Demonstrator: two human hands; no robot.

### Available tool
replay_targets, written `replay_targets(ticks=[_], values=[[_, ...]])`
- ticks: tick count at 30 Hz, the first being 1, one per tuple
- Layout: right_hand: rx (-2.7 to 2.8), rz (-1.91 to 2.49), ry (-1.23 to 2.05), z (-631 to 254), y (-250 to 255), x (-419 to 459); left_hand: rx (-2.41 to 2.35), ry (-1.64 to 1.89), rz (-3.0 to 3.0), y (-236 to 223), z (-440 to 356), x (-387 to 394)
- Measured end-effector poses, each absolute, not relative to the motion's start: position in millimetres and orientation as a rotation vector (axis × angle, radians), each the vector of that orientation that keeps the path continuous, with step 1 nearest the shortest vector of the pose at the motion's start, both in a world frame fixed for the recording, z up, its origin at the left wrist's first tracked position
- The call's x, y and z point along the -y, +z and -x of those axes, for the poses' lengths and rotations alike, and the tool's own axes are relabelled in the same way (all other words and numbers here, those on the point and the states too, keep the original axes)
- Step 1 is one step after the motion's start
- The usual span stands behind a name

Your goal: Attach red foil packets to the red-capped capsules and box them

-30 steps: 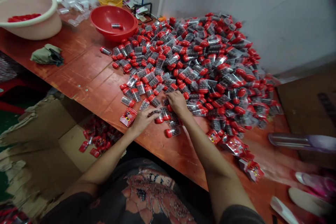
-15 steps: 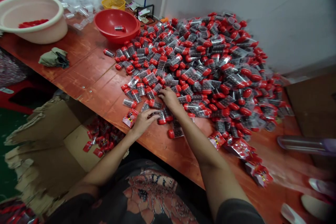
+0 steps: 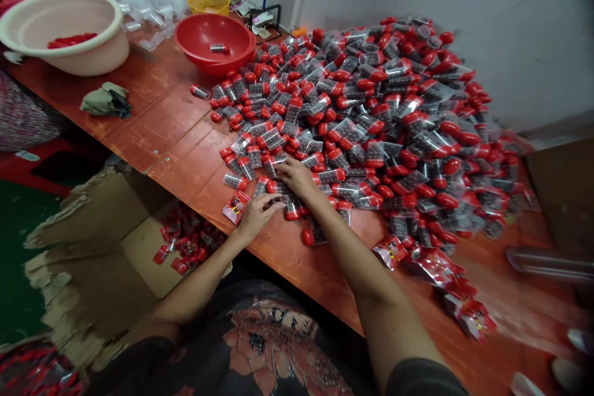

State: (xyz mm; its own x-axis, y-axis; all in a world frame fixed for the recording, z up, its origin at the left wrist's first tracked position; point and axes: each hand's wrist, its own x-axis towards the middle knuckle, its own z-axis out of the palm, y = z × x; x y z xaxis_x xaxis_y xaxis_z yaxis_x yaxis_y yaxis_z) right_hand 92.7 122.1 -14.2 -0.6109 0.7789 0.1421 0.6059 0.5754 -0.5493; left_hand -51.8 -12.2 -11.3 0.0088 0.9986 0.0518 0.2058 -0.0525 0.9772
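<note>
A large heap of clear plastic tubes with red caps, filled with small dark pieces, covers the table. My left hand is at its near edge, thumb and fingers drawn together beside a few loose tubes. Whatever lies between those fingertips is too small to make out. Just beyond it, my right hand reaches over the tubes with curled fingers; its fingertips touch the heap, and their grip is partly hidden. A red printed packet lies left of my left hand.
Red bowls, one tube inside, stand beyond the heap, near a cream basin and a yellow basket. A torn cardboard box with red packets sits below the table edge. More red packets lie at right.
The whole view has shifted slightly, so the scene sits further right. My right hand has moved a little left and nearer to my left hand, which stays close to the same tubes.
</note>
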Motion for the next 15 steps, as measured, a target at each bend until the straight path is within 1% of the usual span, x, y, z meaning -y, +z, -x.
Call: replay_targets(ticks=[8, 12, 15], values=[[2.324, 1.17, 0.758, -82.8, -11.5, -122.5, -1.337, 1.144, -1.437, -18.0, 52.2, 13.4], [2.189, 1.24, 0.795, -92.1, 8.5, -112.2, -1.338, 1.119, -1.409, -11.3, 52.1, 11.6], [1.972, 1.17, 0.973, -103.0, 29.8, -91.9, -1.321, 1.097, -1.425, 0.3, 51.1, 9.7]])
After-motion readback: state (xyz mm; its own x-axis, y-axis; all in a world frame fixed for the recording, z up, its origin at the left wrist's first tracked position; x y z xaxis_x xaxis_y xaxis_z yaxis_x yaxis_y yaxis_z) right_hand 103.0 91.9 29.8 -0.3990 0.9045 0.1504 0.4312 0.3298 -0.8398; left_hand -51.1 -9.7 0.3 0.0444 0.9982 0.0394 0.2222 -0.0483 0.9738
